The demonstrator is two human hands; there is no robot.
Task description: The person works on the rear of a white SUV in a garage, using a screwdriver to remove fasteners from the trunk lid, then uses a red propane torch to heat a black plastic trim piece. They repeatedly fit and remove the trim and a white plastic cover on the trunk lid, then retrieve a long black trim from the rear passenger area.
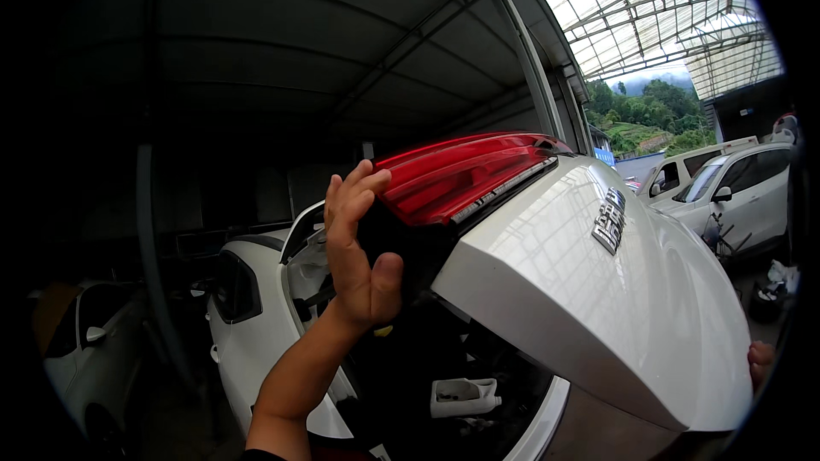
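A white car tailgate stands raised, tilted, with a red tail light along its upper part. My left hand is up at the tail light's near left end, its fingers stretched upward against the end and the thumb held apart. At the far right, my right hand shows only in part, its fingers bent at the tailgate's edge. The rest of that hand is out of the picture. A dark metallic letter badge sits on the tailgate's outer face.
Beneath the tailgate is the dark car interior, where a cut-open white plastic jug lies. The white car body extends to the left. Another car stands at far left, near a grey post. More white vehicles are at right.
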